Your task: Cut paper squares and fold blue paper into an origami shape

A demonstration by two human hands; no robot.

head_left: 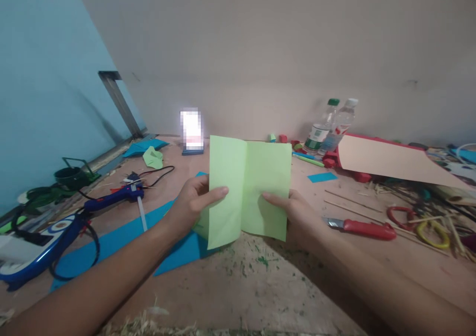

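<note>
Light-green paper sheet [260, 177]: held up over the worktable [230, 301], upright, one vertical crease near the middle, the two halves slightly angled.

Left hand [191, 202]: pinching the sheet's left edge, thumb flat on the near face, fingers behind it. More green paper shows behind that half; can't tell if it's the same piece. Right hand [299, 212]: same grip on the right edge, thumb on the near face; its other fingers mostly hidden.

Left of the sheet: large blue paper [115, 239], partly under the left forearm; blue hot glue gun [111, 197], white stick [142, 214] at its front end, above the blue paper. Farther back on that side: folded green paper [153, 158] and folded blue paper [143, 147].

Behind the sheet, a bit left: lit phone [192, 130] propped upright, screen blurred out.

Right of the sheet, back: green-capped bottle [318, 135] and white-capped bottle [342, 123] side by side; small blue paper rectangle [322, 177] in front of them. Right, nearer: red-handled utility knife [368, 229], blade exposed, thin wooden sticks beside it.

Below the sheet: green scraps [263, 260] on the table.
</note>
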